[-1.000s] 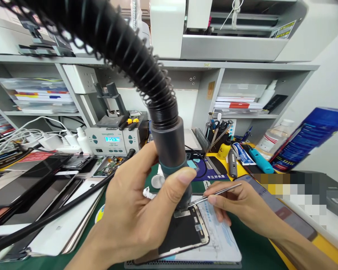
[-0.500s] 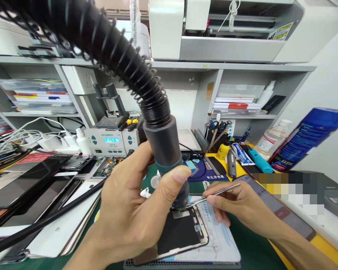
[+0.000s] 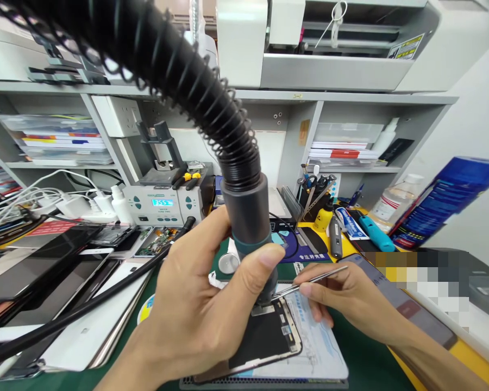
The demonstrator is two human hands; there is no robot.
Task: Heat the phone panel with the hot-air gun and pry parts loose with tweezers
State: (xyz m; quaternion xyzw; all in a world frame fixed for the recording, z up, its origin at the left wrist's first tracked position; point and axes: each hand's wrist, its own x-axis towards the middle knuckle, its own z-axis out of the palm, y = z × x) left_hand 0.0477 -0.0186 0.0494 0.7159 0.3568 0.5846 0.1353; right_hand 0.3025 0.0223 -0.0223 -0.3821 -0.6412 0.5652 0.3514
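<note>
- The left hand [image 3: 207,298] covers the left and upper part of the black panel [image 3: 264,336], so that end and most of the far edge are hidden.
- The nozzle end of the handpiece [image 3: 248,217] hides the spot beneath it; whether it touches the panel cannot be told. The tips of the tweezers [image 3: 321,277] are hard to make out beside it.
- The hose [image 3: 179,70] is cut off at the top left, and both forearms run out of view at the bottom. A pixelated patch masks part of the right side.
- The panel lies flat on a pale printed sheet [image 3: 326,358], in front of the person, below the handpiece. As far as its outline shows, its long axis runs left to right, rising slightly toward the right; the edge with small metallic fittings faces right.
- The left hand is closed around the handpiece, thumb across the near side, most fingers hidden behind. The handpiece stands nearly upright, its lower end leaning right.
- The right hand [image 3: 330,293] pinches the tweezers between thumb and fingers, the lower fingers loosely curled. The tweezers slant down leftward to the nozzle.
- Behind, a control unit [image 3: 163,203] has a lit blue display; phones [image 3: 85,320] lie stacked at left.
</note>
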